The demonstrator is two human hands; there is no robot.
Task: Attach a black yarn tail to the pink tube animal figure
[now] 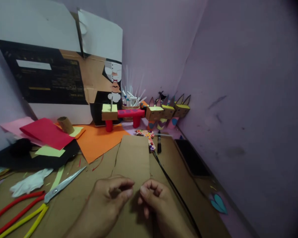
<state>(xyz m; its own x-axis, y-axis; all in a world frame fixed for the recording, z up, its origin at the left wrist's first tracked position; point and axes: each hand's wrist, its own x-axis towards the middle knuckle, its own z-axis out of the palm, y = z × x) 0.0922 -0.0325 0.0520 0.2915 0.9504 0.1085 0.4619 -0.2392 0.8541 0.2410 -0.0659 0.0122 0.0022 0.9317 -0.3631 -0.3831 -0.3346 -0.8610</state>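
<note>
Above a long strip of brown cardboard [134, 155], my two hands face each other with a small gap between the fingertips. On my left hand [109, 198] the thumb and forefinger come together in a pinch. My right hand [156, 201] is closed too, thumb against curled fingers. Anything held in either one is too small or hidden to make out. Beyond the strip lies a glue gun [150, 138] covered in a colourful pattern, its black cord [173, 185] running down past my right hand. Large scissors [62, 185] with red and yellow handles rest left of my left hand.
Coloured paper [48, 132], a cardboard tube [66, 125] and crumpled white tissue [31, 181] lie left. Cardboard animal figures [155, 114] stand behind, near a basket [131, 107] of white sticks. A dark phone [192, 158] and blue paper heart [219, 204] lie right, by the wall.
</note>
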